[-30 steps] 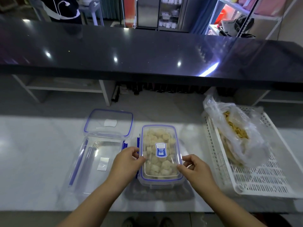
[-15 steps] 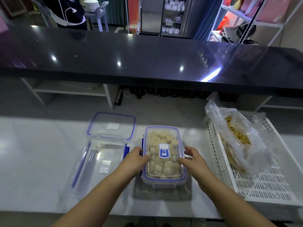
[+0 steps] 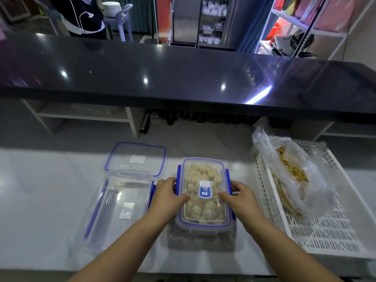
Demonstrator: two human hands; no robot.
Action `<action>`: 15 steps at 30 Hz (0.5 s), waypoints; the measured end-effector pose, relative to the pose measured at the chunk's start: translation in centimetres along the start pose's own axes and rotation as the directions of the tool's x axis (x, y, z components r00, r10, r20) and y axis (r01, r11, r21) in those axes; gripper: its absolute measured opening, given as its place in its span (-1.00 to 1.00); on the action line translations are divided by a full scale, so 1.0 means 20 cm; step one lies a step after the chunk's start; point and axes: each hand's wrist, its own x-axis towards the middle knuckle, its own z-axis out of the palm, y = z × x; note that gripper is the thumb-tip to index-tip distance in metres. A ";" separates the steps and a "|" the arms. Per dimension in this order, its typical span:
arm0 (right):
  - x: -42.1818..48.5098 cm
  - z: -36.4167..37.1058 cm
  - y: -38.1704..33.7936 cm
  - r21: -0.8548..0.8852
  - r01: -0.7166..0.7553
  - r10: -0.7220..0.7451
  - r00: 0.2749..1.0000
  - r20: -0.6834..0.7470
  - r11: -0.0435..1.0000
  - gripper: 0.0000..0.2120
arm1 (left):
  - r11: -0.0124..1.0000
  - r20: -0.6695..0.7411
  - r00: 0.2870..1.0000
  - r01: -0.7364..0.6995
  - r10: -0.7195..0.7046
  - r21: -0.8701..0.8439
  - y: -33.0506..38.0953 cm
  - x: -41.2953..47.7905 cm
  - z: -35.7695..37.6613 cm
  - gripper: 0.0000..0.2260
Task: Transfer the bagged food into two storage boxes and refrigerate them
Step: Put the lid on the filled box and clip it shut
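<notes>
A clear storage box with blue clips (image 3: 204,217), full of pale round food pieces, stands on the white counter with its lid on. My left hand (image 3: 167,197) grips its left side, thumb on the lid and fingers over the left clip. My right hand (image 3: 240,197) grips the right side the same way. To the left stands a second, empty clear box (image 3: 122,202), its lid (image 3: 135,157) lying open behind it. A clear plastic bag with yellow strips of food (image 3: 293,176) lies in the white basket on the right.
The white slotted basket (image 3: 329,235) fills the counter's right side. A black raised bar top (image 3: 183,78) runs across above the counter, with open shelves beneath it. A person stands behind it at far left (image 3: 83,15). Shelving and a cabinet stand further back.
Both hands have moved from resting at the lid's edges to gripping the box's long sides over the blue clips. The clips now lie down against the box. The camera has moved closer.
</notes>
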 end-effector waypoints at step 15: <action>0.07 0.01 0.06 -0.096 0.085 -0.089 0.995 -0.048 0.992 -0.75 | 0.984 -0.025 0.997 -0.071 0.068 -0.161 -0.01 0.03 0.06 -0.65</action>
